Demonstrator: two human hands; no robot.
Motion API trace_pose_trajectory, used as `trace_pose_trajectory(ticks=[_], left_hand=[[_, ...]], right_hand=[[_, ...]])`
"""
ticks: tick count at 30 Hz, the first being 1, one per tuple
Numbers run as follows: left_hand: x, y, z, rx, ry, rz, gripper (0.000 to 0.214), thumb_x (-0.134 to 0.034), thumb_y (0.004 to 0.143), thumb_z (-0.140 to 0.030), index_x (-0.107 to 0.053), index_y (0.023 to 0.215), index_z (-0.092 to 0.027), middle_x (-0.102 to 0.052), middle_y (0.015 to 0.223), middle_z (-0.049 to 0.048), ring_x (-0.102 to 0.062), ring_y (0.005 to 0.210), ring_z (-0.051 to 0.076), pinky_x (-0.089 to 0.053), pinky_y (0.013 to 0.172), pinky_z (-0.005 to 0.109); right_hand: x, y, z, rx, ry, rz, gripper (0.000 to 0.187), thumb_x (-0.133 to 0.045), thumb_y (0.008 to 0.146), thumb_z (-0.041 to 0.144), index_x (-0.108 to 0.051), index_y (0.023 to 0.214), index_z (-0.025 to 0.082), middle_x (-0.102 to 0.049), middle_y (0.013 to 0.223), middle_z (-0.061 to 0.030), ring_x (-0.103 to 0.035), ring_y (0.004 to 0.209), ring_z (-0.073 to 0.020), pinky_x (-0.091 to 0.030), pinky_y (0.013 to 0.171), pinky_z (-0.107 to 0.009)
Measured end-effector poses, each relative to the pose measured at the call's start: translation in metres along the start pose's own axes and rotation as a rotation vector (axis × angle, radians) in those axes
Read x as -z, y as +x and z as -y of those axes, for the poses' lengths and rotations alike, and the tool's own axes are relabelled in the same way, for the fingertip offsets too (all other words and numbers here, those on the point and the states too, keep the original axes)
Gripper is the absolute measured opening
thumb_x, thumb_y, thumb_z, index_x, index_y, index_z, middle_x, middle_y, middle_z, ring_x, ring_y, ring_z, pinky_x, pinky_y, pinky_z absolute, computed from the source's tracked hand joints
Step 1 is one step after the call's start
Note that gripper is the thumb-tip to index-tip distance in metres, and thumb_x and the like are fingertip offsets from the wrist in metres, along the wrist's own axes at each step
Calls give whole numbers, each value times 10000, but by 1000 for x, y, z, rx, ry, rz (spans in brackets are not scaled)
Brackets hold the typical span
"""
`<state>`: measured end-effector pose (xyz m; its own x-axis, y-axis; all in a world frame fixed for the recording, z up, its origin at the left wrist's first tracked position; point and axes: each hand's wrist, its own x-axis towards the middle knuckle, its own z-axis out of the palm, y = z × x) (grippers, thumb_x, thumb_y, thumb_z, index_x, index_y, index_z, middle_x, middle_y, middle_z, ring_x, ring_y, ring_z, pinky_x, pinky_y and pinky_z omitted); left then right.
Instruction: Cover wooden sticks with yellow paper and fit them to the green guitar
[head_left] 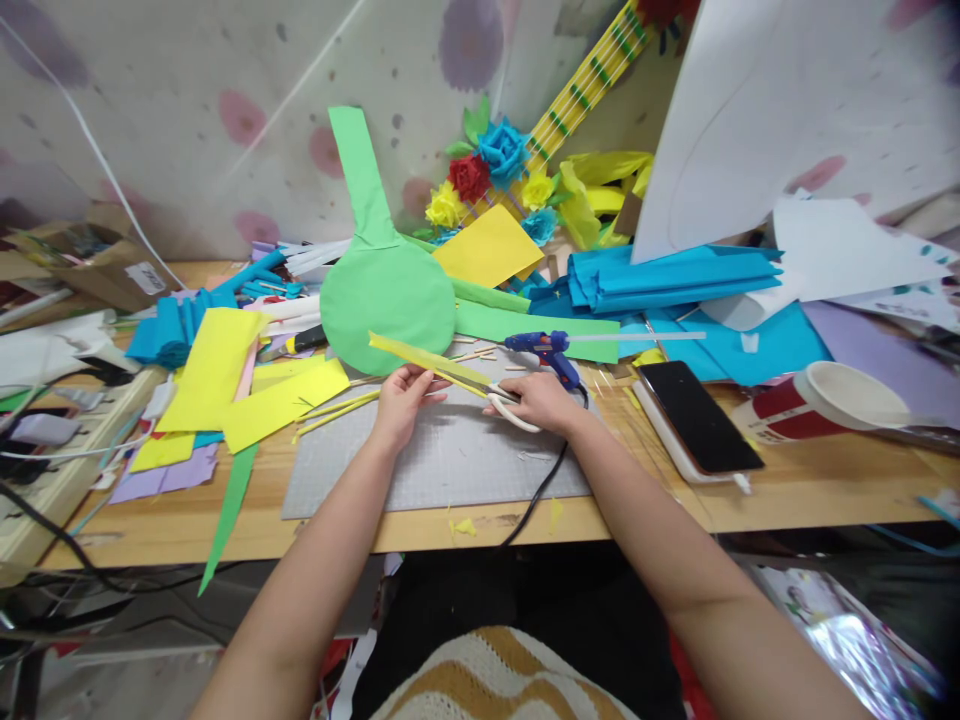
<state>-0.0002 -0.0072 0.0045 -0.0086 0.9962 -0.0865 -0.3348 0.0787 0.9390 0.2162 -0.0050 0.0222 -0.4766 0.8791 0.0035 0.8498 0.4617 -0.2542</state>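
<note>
While over open mat [450,470] inside the table edge [420,536], left hand [401,402] closed on yellow strip [409,354], right hand [538,402] around scissors [517,417].

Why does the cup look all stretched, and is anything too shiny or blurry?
In the head view, the cup looks stretched and leaning near the right edge, probably from a wide lens; in the head view's lower right, the shiny wrapping has a bright white glare; in the head view's middle, the left hand and right hand look clearer than the soft right edge.
</note>
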Motion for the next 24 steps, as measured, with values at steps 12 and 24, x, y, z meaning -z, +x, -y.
trace_pose_trajectory(ticks=[12,24], left_hand=[[2,2,2,7,11,10,278,-670,619,-313,-541,791,-136,-667,806,53,-652,712,172,-533,579,262],[6,1,-12,100,-105,12,170,-647,620,-199,-556,747,-133,-668,727,32,-652,652,141,-520,550,210]], right_hand=[[12,10,11,-30,-94,66,458,-383,754,617,-562,760,195,-636,758,-48,-534,664,-163,-201,511,-246],[25,22,17,68,-104,180,329,-410,782,469,-536,880,182,-630,869,-71,-544,704,-173,-230,523,-241]])
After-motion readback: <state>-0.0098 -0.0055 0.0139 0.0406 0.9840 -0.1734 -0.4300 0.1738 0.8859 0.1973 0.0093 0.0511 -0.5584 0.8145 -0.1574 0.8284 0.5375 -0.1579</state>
